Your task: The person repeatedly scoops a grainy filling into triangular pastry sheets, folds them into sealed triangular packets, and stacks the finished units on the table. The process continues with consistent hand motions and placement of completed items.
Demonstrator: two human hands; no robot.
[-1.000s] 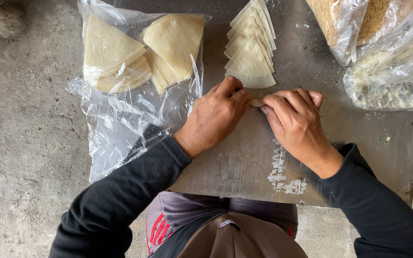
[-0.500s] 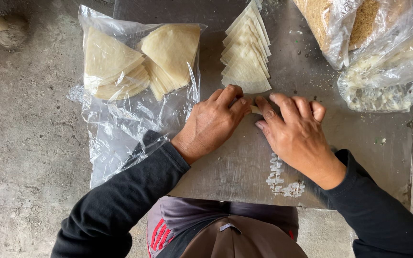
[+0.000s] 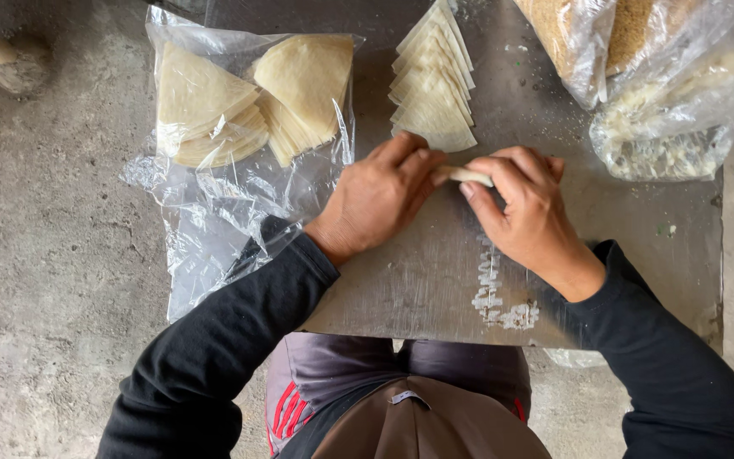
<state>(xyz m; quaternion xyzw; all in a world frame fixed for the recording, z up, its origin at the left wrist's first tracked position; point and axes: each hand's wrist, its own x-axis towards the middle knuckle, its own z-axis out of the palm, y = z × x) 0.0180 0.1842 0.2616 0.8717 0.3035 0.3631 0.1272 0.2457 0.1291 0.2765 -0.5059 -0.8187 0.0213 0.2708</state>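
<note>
Both hands are meeting at the middle of the grey board (image 3: 435,280), knuckles up. The left hand (image 3: 380,197) and right hand (image 3: 524,212) are pinching a small rolled pastry piece (image 3: 466,176) between their fingertips, fingers curled narrow around it. Just beyond it, toward the board's far edge, a fanned row of triangular wrappers (image 3: 432,81) is lying flat. A clear plastic bag (image 3: 239,170) holding stacked wrappers is overhanging the board's left edge. Filled plastic bags (image 3: 664,85) are sitting at the far right corner.

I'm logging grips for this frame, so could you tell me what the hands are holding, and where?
Both the left hand and right hand pinch a small rolled pastry piece, one at each end.
</note>
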